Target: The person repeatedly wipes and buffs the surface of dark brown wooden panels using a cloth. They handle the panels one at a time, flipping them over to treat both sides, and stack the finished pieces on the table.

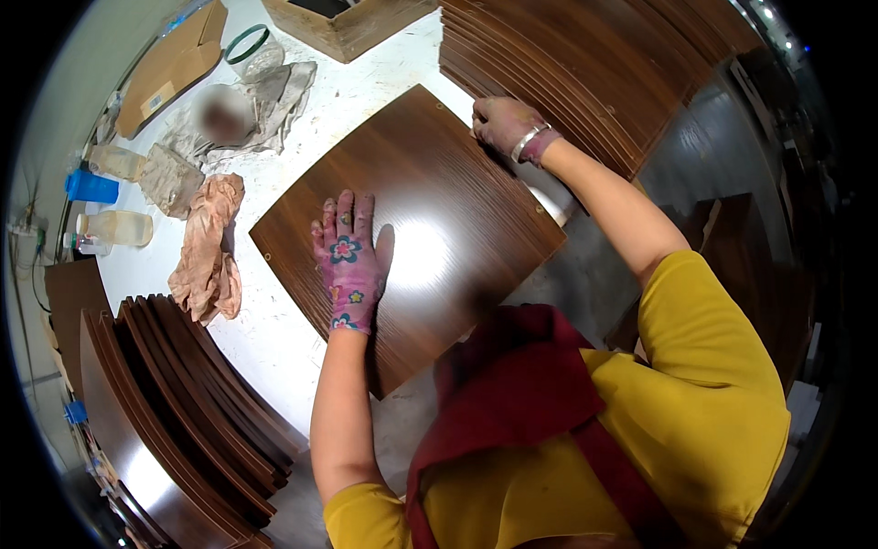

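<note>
A dark brown wood-grain panel (448,174) lies in front of me on the white table, its surface shining under the light. My left hand (348,261), in a pink flowered glove, lies flat on the panel's left part with the fingers stretched out. At the panel's far right edge is my right hand (508,126), in a stained glove with a pale band at the wrist. Its fingers are curled down against that edge, and what they may hold is hidden. Small round marks sit near the panel's corners.
Stacks of similar brown panels stand at the right (585,73) and lower left (183,393). On the white table (366,87) are a crumpled pinkish cloth (210,247), a grey rag (283,101), a glass jar (255,55), bottles (119,228), a blue cup (91,187) and cardboard boxes (174,64).
</note>
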The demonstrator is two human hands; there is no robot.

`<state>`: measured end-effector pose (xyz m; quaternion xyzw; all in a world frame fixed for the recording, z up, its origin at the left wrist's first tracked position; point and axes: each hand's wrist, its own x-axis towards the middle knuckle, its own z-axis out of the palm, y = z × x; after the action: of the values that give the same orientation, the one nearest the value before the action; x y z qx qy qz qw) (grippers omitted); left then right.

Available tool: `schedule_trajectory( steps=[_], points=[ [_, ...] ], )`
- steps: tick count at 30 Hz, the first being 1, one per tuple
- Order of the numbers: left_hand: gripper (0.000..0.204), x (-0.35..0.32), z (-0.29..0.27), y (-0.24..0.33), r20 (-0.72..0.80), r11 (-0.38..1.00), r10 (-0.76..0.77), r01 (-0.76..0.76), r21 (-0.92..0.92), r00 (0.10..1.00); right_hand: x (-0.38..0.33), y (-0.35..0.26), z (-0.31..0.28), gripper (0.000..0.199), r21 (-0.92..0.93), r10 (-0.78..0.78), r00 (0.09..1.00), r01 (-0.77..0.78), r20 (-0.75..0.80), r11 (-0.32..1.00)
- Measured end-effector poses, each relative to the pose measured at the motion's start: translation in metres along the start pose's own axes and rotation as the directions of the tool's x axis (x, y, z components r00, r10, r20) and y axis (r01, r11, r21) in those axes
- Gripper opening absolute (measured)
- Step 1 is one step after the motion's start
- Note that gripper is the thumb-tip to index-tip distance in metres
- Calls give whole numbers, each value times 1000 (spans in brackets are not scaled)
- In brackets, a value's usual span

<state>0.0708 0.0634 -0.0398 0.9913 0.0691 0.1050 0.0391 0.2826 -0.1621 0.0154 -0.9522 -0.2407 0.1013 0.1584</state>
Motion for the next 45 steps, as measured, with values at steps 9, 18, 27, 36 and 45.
schedule_trajectory(
  steps=[9, 18, 27, 36, 45],
  points=[
    [51, -1, 1, 2, -20, 1000, 10, -9, 20, 1000, -119, 35, -3, 18, 69, 47, 998, -50, 52, 996],
    [52, -1, 3, 2, -7, 998, 37, -36, 54, 999, -237, 61, 10, 18, 134, 192, 975, -207, 112, 969],
    [53, -24, 6, -11, 28, 972, 210, -212, 106, 977, -238, 54, 48, 30, 479, 305, 852, -73, -426, 875],
    [52, -26, 6, -11, 16, 971, 213, -214, 108, 977, -239, 29, 68, 25, 512, 288, 850, -25, -441, 858],
    [52, -26, 7, -6, 26, 976, 193, -194, 96, 981, -252, -29, 114, 18, 254, 17, 855, 134, -519, 958]
  ],
)
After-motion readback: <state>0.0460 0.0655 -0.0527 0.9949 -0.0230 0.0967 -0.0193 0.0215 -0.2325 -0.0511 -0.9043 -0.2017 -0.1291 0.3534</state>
